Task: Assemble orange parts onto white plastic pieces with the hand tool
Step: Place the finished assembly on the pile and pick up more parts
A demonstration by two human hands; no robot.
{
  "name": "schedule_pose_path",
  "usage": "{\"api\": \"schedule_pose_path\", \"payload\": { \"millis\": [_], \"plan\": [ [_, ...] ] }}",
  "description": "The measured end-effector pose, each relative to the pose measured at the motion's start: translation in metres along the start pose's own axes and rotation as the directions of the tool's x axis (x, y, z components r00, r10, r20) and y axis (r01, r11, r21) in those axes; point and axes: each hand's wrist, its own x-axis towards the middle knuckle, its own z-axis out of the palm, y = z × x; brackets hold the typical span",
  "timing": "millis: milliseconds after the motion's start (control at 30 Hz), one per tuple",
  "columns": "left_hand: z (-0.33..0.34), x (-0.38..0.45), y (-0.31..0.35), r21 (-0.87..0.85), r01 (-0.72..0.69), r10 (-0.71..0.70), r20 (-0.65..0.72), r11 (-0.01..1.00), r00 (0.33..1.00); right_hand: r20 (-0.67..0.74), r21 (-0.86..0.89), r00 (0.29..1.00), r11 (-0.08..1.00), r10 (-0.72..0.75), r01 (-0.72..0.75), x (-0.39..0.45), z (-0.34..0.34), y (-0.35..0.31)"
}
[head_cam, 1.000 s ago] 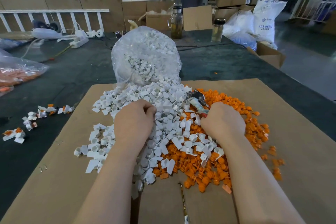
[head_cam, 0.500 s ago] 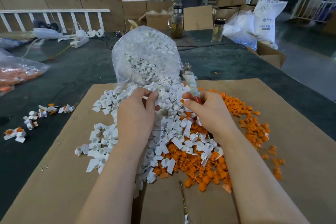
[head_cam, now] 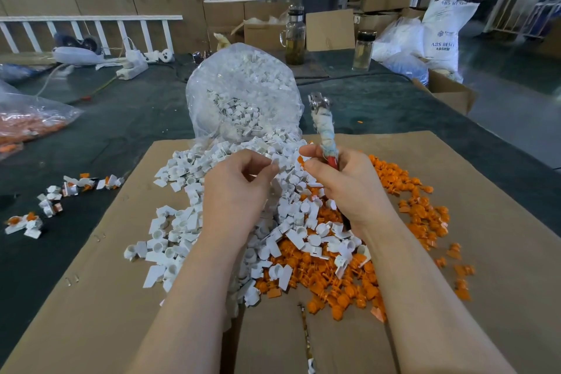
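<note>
A heap of white plastic pieces point(head_cam: 182, 222) spills from a clear bag point(head_cam: 243, 94) onto a cardboard sheet point(head_cam: 485, 222). Orange parts point(head_cam: 419, 215) lie heaped on the right, some under the white ones. My right hand point(head_cam: 349, 188) grips the hand tool point(head_cam: 323, 127) by its red handle, the tape-wrapped shaft and metal head pointing up and away. My left hand point(head_cam: 236, 188) is raised over the white heap and pinches a small white piece point(head_cam: 274, 161) between thumb and forefinger. The two hands are close together above the pile.
Assembled white-and-orange pieces point(head_cam: 54, 200) lie scattered on the dark table left of the cardboard. A bag of orange parts point(head_cam: 27, 124) sits at far left. Two glass bottles point(head_cam: 294, 36), boxes and white sacks point(head_cam: 440, 33) stand at the back.
Both hands have lifted off the pile. The right hand raised the tool from lying among the parts to upright. The left hand came up pinching a white piece.
</note>
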Motion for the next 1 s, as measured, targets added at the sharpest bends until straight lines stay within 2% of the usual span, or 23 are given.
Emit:
{"api": "schedule_pose_path", "payload": {
  "millis": [100,200,333,500,800,1000],
  "plan": [
    [0.004,0.000,0.005,-0.060,0.003,-0.002,0.023,0.998,1.000,0.007,0.023,1.000,1.000,-0.017,0.017,-0.001,0.002,0.001],
    [0.007,-0.004,0.009,-0.192,0.043,-0.029,0.074,0.980,0.997,0.025,0.029,0.999,0.999,-0.035,0.034,-0.001,0.004,0.002],
    [0.007,-0.007,0.012,-0.236,0.064,-0.044,0.090,0.970,0.995,0.038,0.015,0.997,0.998,-0.062,0.061,-0.001,0.007,0.003],
    [0.006,-0.005,0.013,-0.342,0.102,-0.077,0.085,0.934,0.993,-0.017,-0.028,0.996,0.996,-0.086,0.085,0.001,0.009,0.006],
    [0.007,-0.002,0.013,-0.521,0.174,-0.187,0.028,0.835,0.982,-0.008,-0.123,0.989,0.982,-0.146,0.144,0.001,0.010,0.008],
    [0.010,-0.002,0.014,-0.544,0.204,-0.222,0.033,0.814,0.974,-0.064,-0.108,0.978,0.976,-0.199,0.191,0.001,0.012,0.007]
  ]
}}
